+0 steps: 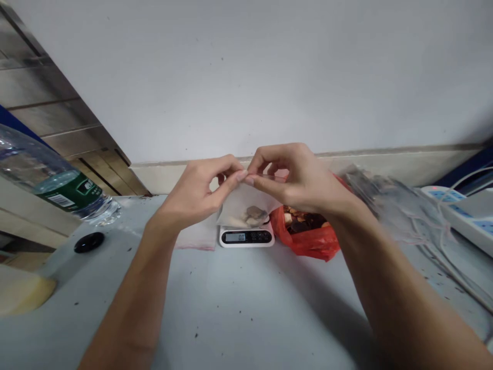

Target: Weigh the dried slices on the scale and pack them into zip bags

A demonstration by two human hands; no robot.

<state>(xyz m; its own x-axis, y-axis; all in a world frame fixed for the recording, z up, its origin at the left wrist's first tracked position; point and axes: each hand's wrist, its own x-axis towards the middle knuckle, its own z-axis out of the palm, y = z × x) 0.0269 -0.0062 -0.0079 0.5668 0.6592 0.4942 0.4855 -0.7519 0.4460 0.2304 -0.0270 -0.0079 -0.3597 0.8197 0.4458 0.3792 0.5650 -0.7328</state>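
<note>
Between my two hands hangs a small translucent zip bag (241, 203) with brownish dried pieces at its bottom. My left hand (210, 187) pinches the bag's top edge with thumb and forefinger. Close beside it, my right hand (295, 177) grips the same edge, fingers curled. Just below and behind the bag sits a white digital scale (246, 238), its display reading 0.0. I cannot tell whether the bag touches it. Right of the scale, a red plastic bag (314, 246) lies open around dark and pale dried pieces, partly hidden by my right wrist.
Flat bags (196, 237) lie left of the scale. Filled clear bags (381, 198) are piled at the right, near cables and a white power strip (462, 205). A water bottle (65, 180) and a black oval object (89, 242) stand at the left. A wall closes off the back.
</note>
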